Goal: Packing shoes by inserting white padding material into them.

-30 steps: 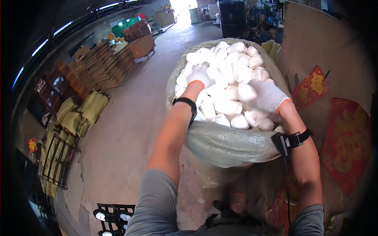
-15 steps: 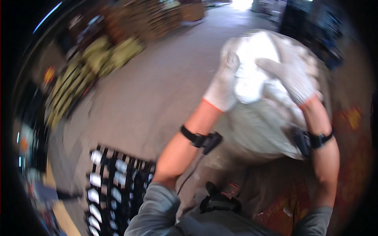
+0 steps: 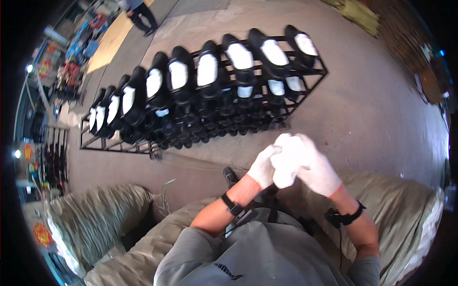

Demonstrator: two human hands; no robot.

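Both my hands wear white knit gloves with orange cuffs and are raised in front of my body. Between them is a bundle of white, rounded, insole-shaped pieces [image 3: 285,176], overexposed, so their number and exact kind cannot be told. My left hand [image 3: 263,168] is closed round the bundle's left side. Across its right side and top wraps my right hand [image 3: 318,170]. Beyond my hands stands a black metal rack [image 3: 317,77] lined with black shoes [image 3: 179,76], their insides showing white.
Stuffed greenish sacks lie close by: a sack [image 3: 377,200] at right, another sack [image 3: 95,214] at left, and a sack [image 3: 157,240] beside my left arm. A person [image 3: 142,16] stands far left. Yellow-green sacks [image 3: 355,14] and brown stacks [image 3: 405,38] are at the far right.
My view has swung round from an open sack of white pieces to the shoe rack. Both hands have left the sack and now hold the white bundle close to my body.
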